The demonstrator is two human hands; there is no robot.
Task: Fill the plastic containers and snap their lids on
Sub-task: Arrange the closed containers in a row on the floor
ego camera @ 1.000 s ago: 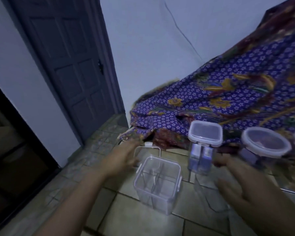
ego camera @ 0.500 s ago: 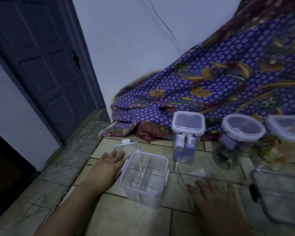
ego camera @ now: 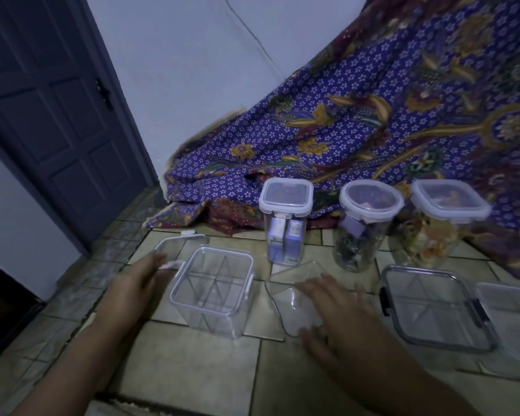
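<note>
An empty clear square container (ego camera: 212, 288) with inner dividers stands open on the tiled floor. My left hand (ego camera: 135, 282) rests against its left side, fingers at the white latch; its lid (ego camera: 177, 240) lies flat behind. My right hand (ego camera: 339, 310) lies palm down, fingers spread, on a clear flat tray (ego camera: 291, 291) to the container's right. Behind stand three lidded containers with things inside: a tall square one (ego camera: 285, 219), a round one (ego camera: 365, 223), and another square one (ego camera: 436, 226).
A low clear container with dark latches (ego camera: 433, 309) sits at the right, with another clear piece (ego camera: 511, 316) past it. Purple patterned cloth (ego camera: 357, 124) drapes down behind the jars. A dark door (ego camera: 51, 109) stands at the left; the floor drops off left of the tiles.
The view has swung right and down, bringing the right-hand containers into sight. My right hand has come down onto the clear tray. My left hand stays by the divided container.
</note>
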